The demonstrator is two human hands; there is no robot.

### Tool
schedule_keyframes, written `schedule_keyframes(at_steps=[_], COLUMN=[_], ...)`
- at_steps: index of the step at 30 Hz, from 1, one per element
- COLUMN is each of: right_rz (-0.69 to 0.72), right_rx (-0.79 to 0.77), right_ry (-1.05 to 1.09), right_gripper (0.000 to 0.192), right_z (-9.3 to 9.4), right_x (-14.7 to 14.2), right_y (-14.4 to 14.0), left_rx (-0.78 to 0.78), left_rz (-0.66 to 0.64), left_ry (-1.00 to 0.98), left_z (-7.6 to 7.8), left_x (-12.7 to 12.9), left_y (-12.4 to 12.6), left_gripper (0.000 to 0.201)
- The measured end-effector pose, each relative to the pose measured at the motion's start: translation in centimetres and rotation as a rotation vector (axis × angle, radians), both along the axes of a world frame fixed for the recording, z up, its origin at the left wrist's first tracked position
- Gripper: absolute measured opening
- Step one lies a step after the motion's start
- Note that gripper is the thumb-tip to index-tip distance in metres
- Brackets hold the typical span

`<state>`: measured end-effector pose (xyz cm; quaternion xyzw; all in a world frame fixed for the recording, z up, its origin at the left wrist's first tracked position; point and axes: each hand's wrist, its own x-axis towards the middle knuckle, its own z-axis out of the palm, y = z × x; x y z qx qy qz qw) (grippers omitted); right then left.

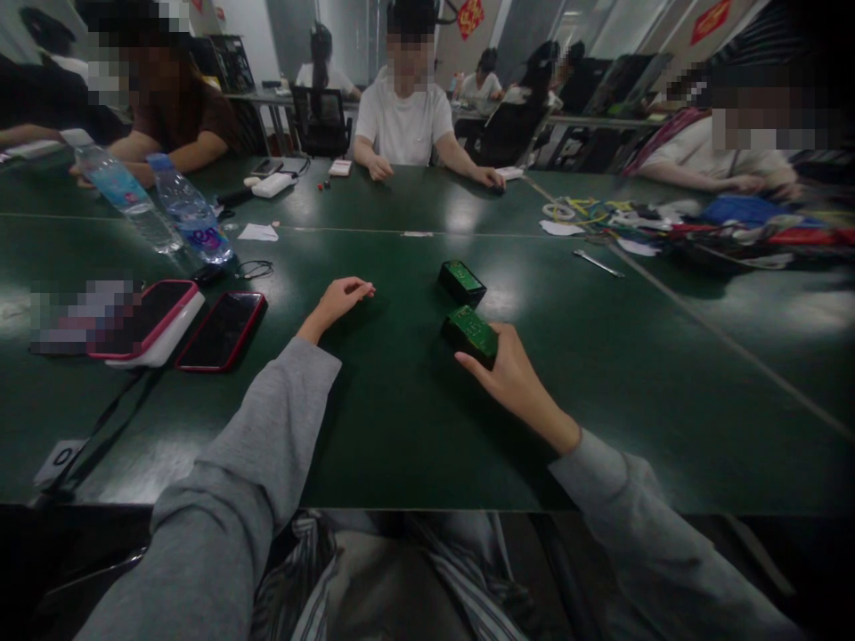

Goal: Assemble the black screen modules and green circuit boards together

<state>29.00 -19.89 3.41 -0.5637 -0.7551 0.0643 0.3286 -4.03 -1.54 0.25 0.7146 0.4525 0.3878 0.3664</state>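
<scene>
Our right hand (513, 369) closes around the nearer green-topped block (470, 329), just short of the farther green-topped block (462, 279) on the desk (401, 427); our left hand (337, 303), loosely curled, appears empty. We judge one grasped, one left ungrasped.

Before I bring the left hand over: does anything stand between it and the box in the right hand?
Nothing visible: only green tabletop lies between the left hand and the black circuit-board box. The second such box sits beyond, outside that path.
</scene>
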Motion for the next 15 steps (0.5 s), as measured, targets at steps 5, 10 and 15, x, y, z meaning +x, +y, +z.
schedule_keyframes(at_steps=[5, 10, 15], right_rz=[0.020, 0.089, 0.100], right_rx=[0.022, -0.005, 0.044], right_ry=[-0.044, -0.167, -0.180], right_gripper=[0.076, 0.058, 0.054], right_z=[-0.5, -0.4, -0.7], right_x=[-0.3, -2.1, -6.8], right_y=[0.0, 1.0, 5.4], left_rx=[0.020, 0.026, 0.037], left_rz=[-0.006, -0.003, 0.007], left_ry=[0.007, 0.017, 0.020], left_z=[-0.1, -0.1, 0.1], left_x=[0.0, 0.1, 0.2], left_y=[0.1, 0.1, -0.1], left_gripper=[0.037, 0.038, 0.038])
